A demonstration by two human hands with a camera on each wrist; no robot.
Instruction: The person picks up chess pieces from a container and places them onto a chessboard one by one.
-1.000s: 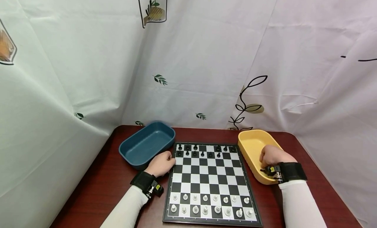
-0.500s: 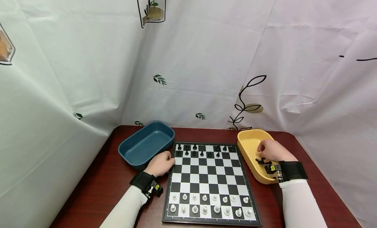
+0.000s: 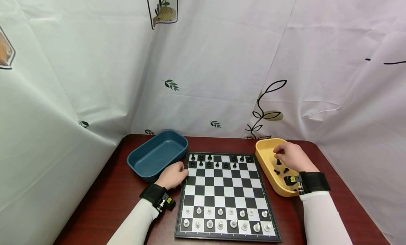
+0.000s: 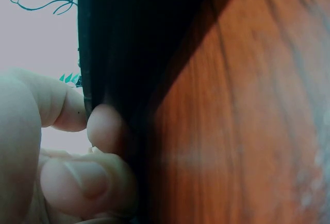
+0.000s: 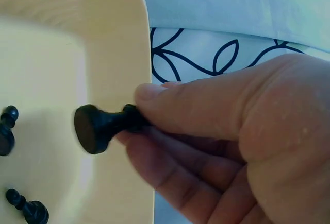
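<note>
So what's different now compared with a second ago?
The right hand has moved from the near end of the yellow tray toward its far end, lifting up with a black chess piece pinched in its fingers. The left hand, chessboard and blue tray stayed put.

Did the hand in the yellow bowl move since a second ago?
Yes. The right hand has slid from the near end of the yellow bowl toward its far end, pinching a black chess piece.
</note>
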